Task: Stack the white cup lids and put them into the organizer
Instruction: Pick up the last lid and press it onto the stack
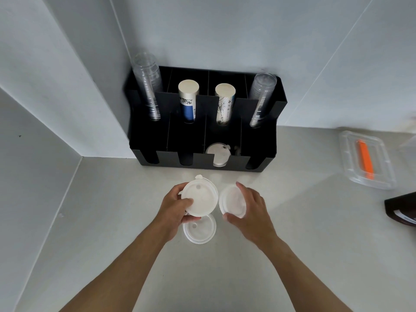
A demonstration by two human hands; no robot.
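Note:
My left hand grips a small stack of white cup lids above the counter, thumb on top. My right hand holds a single white lid tilted on edge, just right of the stack and apart from it. Another white lid lies flat on the counter below the stack. The black organizer stands against the back wall; white lids sit in its third front slot from the left.
The organizer's back slots hold two stacks of clear cups and two stacks of paper cups. A clear plastic box with an orange item and a dark object sit at right. Walls close the left.

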